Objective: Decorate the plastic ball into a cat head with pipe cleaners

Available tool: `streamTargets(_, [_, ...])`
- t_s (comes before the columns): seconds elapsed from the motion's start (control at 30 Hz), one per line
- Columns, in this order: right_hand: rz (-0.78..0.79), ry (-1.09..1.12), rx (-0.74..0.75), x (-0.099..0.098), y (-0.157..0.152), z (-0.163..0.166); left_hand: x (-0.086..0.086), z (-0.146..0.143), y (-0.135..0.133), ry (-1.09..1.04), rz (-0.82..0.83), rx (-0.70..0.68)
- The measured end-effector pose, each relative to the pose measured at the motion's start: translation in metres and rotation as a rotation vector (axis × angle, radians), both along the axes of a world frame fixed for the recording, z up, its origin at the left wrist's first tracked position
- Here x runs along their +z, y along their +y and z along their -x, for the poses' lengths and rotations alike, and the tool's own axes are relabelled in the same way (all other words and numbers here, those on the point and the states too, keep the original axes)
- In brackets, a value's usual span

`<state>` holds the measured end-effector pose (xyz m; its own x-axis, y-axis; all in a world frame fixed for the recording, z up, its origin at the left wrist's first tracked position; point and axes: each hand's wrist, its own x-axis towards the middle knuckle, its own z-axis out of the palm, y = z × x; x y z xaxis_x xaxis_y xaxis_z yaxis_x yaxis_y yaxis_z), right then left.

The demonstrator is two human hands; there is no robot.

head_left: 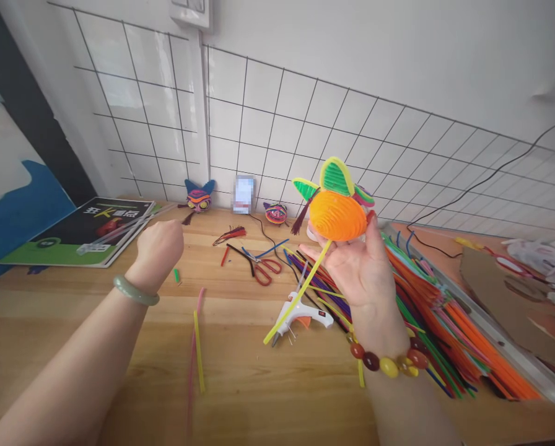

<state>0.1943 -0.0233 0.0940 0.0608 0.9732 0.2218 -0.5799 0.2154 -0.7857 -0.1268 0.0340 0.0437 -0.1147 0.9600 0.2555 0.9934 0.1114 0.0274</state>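
Figure: in the right grip, raised above the worktop; orange coiled dome turned to the viewer, ears green with yellow edging, upright, presumably so the rounded side can be inspected.
Right hand: grasping the figure, palm up, fingers beneath, thumb at the dome's right edge; the hold appears chosen to carry the piece from below and leave the ears uncovered.
Yellow strip: slants from the dome's lower edge, down and left of the grip, its free end in front of the glue gun; attachment point not clear.
Left hand: well left of the grip, clenched, back of the hand showing; palm hidden, nothing seen protruding. Contact with the worktop cannot be told.
Glue gun: lies below and left of the grip, nozzle pointing away from it, on a position judged handy yet safe for the wrist.
Scissors: left of the grip, handles toward the viewer, probably for easy pick-up.
Stem bundle: right of and below the grip, colours laid lengthwise, likely for quick selection.
Eared masks: two, beyond and left of the grip by the wall, apparently set aside from the working area.
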Motion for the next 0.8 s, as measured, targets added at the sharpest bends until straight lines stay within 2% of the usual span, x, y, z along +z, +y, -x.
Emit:
streamTargets(0.2, [-0.052, 0.055, -0.007, 0.01, -0.002, -0.011, -0.005, 0.02, 0.009, -0.043, 0.009, 0.071])
streamTargets(0.33, [-0.027, 0.043, 0.006, 0.012, -0.003, -0.011, -0.006, 0.011, 0.017, -0.117, 0.003, 0.045])
streamTargets(0.37, [-0.024, 0.027, 0.014, 0.011, -0.004, -0.008, -0.006, 0.004, 0.017, -0.155, -0.01, -0.002])
streamTargets(0.47, [-0.013, -0.008, 0.064, 0.006, -0.008, 0.006, 0.001, -0.026, 0.009, -0.692, -0.055, -0.281])
streamTargets(0.57, [0.031, -0.029, 0.16, -0.001, -0.015, 0.027, 0.007, -0.062, -0.011, -1.151, 0.048, -0.719])
streamTargets(0.63, [0.035, -0.047, 0.235, -0.006, -0.019, 0.04, 0.008, -0.082, -0.025, -1.298, 0.156, -0.926])
streamTargets(0.7, [0.025, -0.056, 0.287, -0.01, -0.022, 0.048, 0.005, -0.096, -0.035, -1.338, 0.289, -1.02])
streamTargets(0.8, [0.052, -0.052, 0.329, -0.011, -0.022, 0.049, -0.001, -0.103, -0.039, -1.221, 0.354, -0.925])
